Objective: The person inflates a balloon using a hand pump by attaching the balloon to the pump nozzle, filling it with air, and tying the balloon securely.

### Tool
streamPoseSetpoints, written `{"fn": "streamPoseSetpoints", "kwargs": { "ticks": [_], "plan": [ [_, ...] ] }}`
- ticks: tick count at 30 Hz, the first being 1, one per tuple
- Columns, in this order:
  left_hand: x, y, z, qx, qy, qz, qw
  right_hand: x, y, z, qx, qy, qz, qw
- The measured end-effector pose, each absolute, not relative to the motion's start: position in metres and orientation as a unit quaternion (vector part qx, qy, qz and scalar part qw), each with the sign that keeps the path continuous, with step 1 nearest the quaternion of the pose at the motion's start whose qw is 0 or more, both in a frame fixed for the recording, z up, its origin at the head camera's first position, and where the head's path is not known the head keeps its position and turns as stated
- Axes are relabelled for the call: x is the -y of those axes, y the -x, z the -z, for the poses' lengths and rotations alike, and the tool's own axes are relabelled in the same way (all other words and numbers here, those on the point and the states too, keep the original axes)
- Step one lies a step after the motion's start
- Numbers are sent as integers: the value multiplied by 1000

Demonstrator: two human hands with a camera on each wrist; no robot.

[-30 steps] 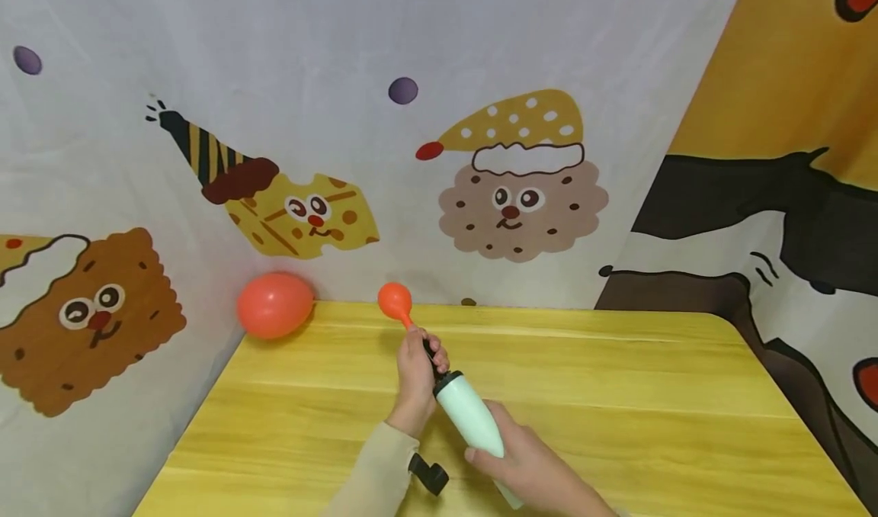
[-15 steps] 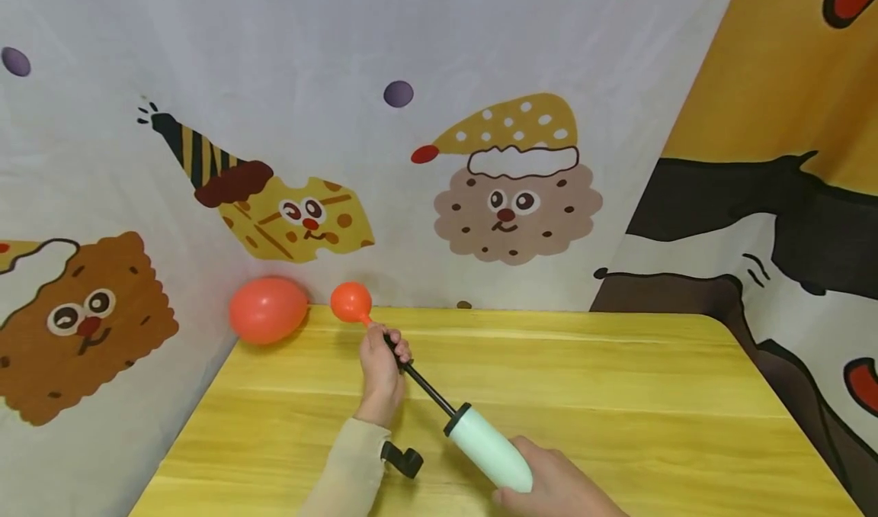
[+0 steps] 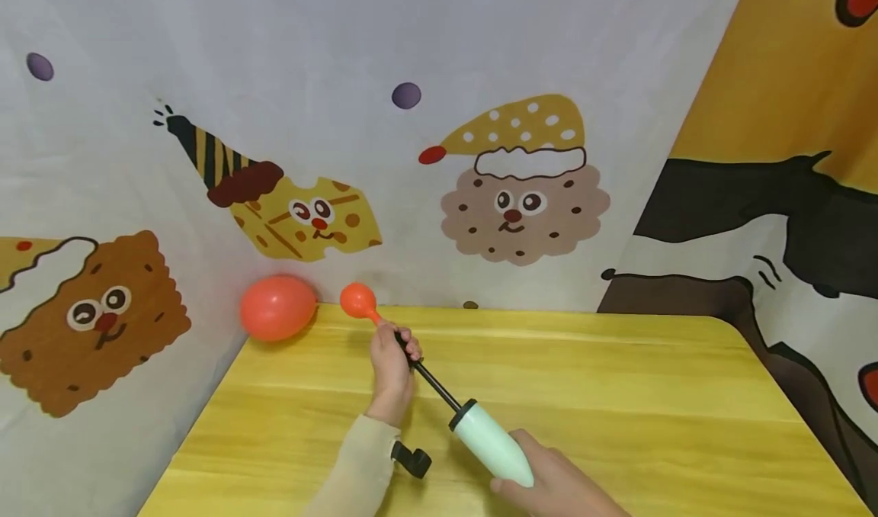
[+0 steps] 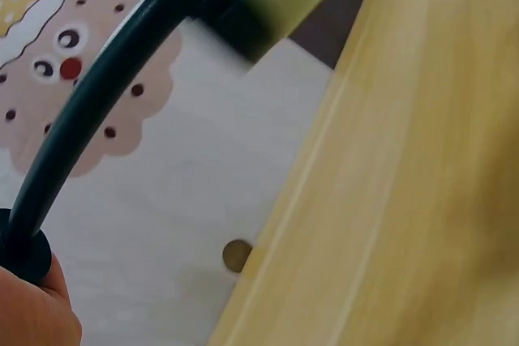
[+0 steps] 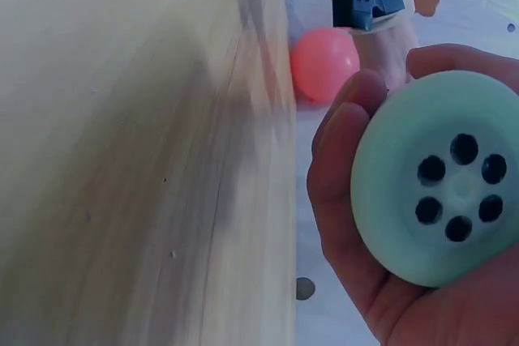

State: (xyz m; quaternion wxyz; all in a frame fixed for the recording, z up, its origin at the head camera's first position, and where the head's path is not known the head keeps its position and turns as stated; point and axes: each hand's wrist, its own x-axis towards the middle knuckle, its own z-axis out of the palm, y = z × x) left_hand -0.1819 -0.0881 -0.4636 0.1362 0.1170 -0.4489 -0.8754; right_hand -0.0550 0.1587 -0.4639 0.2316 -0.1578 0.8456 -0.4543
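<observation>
Two bare hands: left hand [image 3: 393, 361] and right hand [image 3: 559, 480], above the table [image 3: 652, 383], with a mint-green hand pump [image 3: 492, 442] slanting between them.
Left grip: fingers curled round the pump's black front end, close to the small orange balloon [image 3: 357, 300].
Right grip: wrapped round the green barrel, nearer the table's near edge.
Rod [image 3: 439, 388]: black, bare between the left hand and the barrel's dark collar [image 3: 463, 415].
Pump's end face: a ring of six dark holes, seen from the right wrist.
Small orange balloon: seen against the table's far edge, left of its middle; its neck runs into the left hand, which hides the join.
Larger red balloon [image 3: 277, 308]: at the far left corner, beside the backdrop [image 3: 309, 59].
Backdrop print: cartoon biscuits and cheese with faces and party hats.
Sleeve [image 3: 360, 464]: cream, a black clip [image 3: 413, 461] at the left wrist.
</observation>
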Motion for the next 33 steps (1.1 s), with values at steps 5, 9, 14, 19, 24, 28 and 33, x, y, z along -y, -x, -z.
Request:
{"fn": "streamPoseSetpoints", "kwargs": {
  "ticks": [5, 9, 14, 19, 24, 28, 33],
  "plan": [
    [71, 168, 464, 462, -100, 873, 123, -143, 64, 462, -844, 175, 469, 193],
    [55, 158, 464, 469, -93, 873, 98, -134, 72, 459, -845, 182, 473, 171],
    [49, 161, 467, 465, -113, 874, 85, -131, 73, 458, -836, 174, 492, 171],
    [55, 168, 471, 457, -129, 876, 90, -133, 67, 463, -840, 161, 487, 175],
    [72, 178, 473, 448, -127, 877, 119, -151, 58, 469, -852, 150, 464, 191],
    [88, 182, 476, 446, -139, 873, 138, -168, 50, 472, -847, 148, 454, 234],
    [96, 180, 482, 441, -148, 871, 157, -174, 47, 478, -833, 153, 455, 275]
  ]
}}
